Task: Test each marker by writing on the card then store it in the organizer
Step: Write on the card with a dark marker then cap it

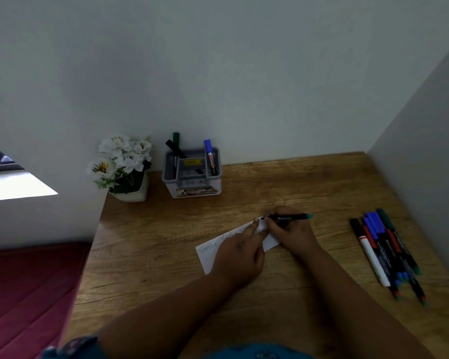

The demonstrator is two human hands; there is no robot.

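Black marker (287,217) on white card (213,251)

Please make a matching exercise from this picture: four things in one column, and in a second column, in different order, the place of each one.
Things:
1. black marker with teal end
2. white card
3. flower pot
4. loose markers

Places:
A. beside the organizer, at the table's back corner
B. in the right hand
C. lying at the right side of the table
D. under the left hand

Pairs: 1-B, 2-D, 3-A, 4-C
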